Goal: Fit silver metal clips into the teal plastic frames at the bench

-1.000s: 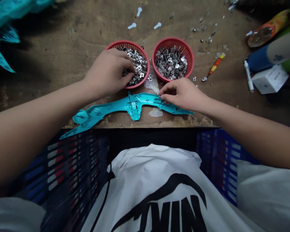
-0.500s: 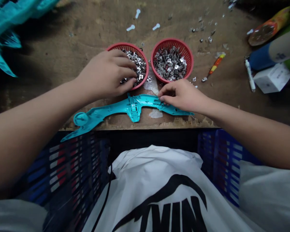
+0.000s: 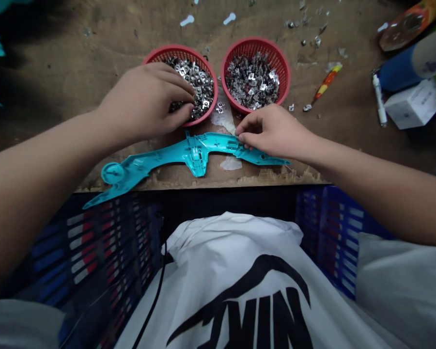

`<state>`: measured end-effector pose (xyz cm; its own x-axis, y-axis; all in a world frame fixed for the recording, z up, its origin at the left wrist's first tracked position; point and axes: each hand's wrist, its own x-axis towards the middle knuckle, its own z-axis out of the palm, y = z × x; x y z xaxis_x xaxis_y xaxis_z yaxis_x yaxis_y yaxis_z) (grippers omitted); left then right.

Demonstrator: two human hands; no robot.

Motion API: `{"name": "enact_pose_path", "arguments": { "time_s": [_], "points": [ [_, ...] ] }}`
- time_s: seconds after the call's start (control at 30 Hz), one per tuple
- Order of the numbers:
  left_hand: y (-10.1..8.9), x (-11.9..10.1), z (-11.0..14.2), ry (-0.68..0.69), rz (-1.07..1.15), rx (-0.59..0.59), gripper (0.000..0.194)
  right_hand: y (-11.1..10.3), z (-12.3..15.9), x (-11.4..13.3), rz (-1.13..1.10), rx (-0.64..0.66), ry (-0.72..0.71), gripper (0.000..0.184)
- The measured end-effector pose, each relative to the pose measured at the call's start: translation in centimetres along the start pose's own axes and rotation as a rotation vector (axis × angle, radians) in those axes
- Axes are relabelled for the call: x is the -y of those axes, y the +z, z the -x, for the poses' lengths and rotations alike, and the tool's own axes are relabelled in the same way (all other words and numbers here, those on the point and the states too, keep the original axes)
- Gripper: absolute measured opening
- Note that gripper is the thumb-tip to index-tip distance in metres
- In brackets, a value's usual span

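Note:
A long turquoise plastic part (image 3: 167,154) lies across the table near its front edge, its ribbed side up and its left tip past the edge. My right hand (image 3: 272,130) is closed in a pinch at the upper edge of its right half. A small metal piece (image 3: 237,137) shows faintly at those fingertips, mostly hidden. My left hand (image 3: 145,99) reaches over the left red basket (image 3: 214,99), fingers bent and closed among small metal clips (image 3: 198,77); what they grip cannot be made out. The right red basket (image 3: 288,80) holds more such clips.
An orange-yellow handled tool (image 3: 327,83), a white marker (image 3: 380,101), a white box (image 3: 414,104) and a blue-and-beige cylinder (image 3: 403,77) lie at the right. Loose clips are scattered at the back. Blue crates (image 3: 314,213) stand below the table edge.
The whole view has shifted slightly, so the table things sit higher in the picture. My left hand stays in the left basket; my right fingers stay at the turquoise part.

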<state>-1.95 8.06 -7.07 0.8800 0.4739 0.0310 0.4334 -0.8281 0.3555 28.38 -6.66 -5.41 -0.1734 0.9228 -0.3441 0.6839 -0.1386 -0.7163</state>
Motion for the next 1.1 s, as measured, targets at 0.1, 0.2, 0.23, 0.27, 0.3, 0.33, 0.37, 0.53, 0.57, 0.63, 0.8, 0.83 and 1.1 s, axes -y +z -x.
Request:
{"name": "enact_pose_path", "arguments": {
  "time_s": [0.1,0.2,0.23,0.27,0.3,0.33,0.37,0.53,0.57,0.63,0.8,0.83,1.1],
  "points": [
    [-0.5,0.1,0.1,-0.031,0.012,-0.052,0.065,-0.2,0.0,0.0,0.03,0.002,-0.008,0.023],
    [-0.8,0.0,0.3,-0.074,0.016,-0.127,0.063,-0.2,0.0,-0.1,0.069,0.001,-0.014,0.022],
    [-0.9,-0.1,0.3,-0.09,0.01,-0.146,0.064,-0.2,0.0,-0.1,0.081,0.001,-0.015,0.021],
    [-1.0,-0.3,0.3,-0.107,0.001,-0.158,0.066,-0.2,0.0,-0.1,0.092,0.002,-0.017,0.019],
    [-1.0,-0.4,0.3,-0.125,-0.008,-0.163,0.066,-0.2,0.0,-0.1,0.101,0.003,-0.018,0.017],
    [-1.0,-0.5,0.4,-0.15,-0.015,-0.166,0.064,-0.2,0.0,0.0,0.106,0.003,-0.019,0.015],
    [-1.0,-0.7,0.4,-0.178,-0.019,-0.167,0.061,-0.2,0.1,0.1,0.108,0.002,-0.016,0.014],
    [-0.9,-1.0,0.4,-0.214,0.038,-0.221,0.055,-0.3,0.2,0.5,0.121,0.011,0.001,0.013],
    [-0.9,-1.0,0.3,-0.205,0.055,-0.221,0.054,-0.3,0.2,0.4,0.124,0.015,-0.004,0.014],
    [-0.9,-1.0,0.2,-0.184,0.08,-0.216,0.053,-0.2,0.2,0.3,0.127,0.014,-0.019,0.014],
    [-0.9,-2.7,0.2,-0.175,0.233,-0.257,0.052,0.4,0.8,0.5,0.204,0.003,-0.061,0.019],
    [-0.8,-3.2,0.2,-0.191,0.284,-0.272,0.05,0.6,0.9,0.7,0.235,0.009,-0.074,0.021],
    [-0.3,-4.4,0.4,-0.277,0.488,-0.339,0.041,1.3,1.3,1.4,0.355,0.02,-0.147,0.026]
  ]
}}
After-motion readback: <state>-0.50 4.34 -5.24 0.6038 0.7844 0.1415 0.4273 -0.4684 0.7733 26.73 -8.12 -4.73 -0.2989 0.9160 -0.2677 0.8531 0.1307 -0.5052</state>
